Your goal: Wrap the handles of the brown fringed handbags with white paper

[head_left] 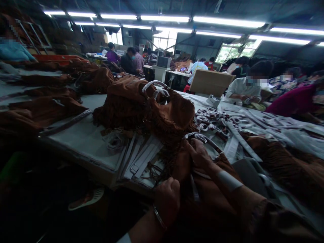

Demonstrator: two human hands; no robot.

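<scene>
A brown handbag (212,194) lies before me at the table's near edge, its handle (199,136) wrapped in pale plastic. My right hand (198,153) is closed around the upper part of this bag, just below the handle. Lower and to the left, my left hand (167,194), with a bracelet at the wrist, makes a fist against the bag's side; its fingertips are hidden. Just beyond my hands, another brown fringed bag (170,113) rests on the table with its wrapped handles up. Much of the near bag's lower part is in dark shadow.
White-wrapped straps (141,158) lie left of my hands, beside a coil of plastic (113,140). Many wrapped handles (212,118) are heaped to the right. More brown bags (48,111) cover the left side. A person in white (243,89) works across the table.
</scene>
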